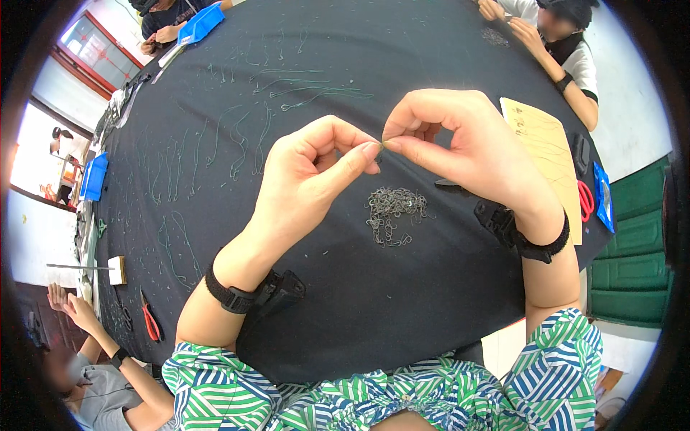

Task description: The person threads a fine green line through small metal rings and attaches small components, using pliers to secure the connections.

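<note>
My left hand (298,172) and my right hand (467,144) meet tip to tip above the middle of the black cloth. Thumb and forefinger are pinched together on each. Whatever lies between the fingertips is too small to make out. Just below them on the cloth is a loose pile of small dark metal hooks (395,208). A dark, thin object (449,184) is partly covered by my right hand. Lengths of green thread (313,93), some with a small hook at the end, are laid out beyond and to the left of my hands.
On the right lie a tan sheet (543,158) with fine strands, a black case (581,154), red-handled scissors (586,201) and a blue packet (604,197). Red-handled pliers (150,322) are at the left. A blue tray (201,25) stands at the far edge. Co-workers sit around the table.
</note>
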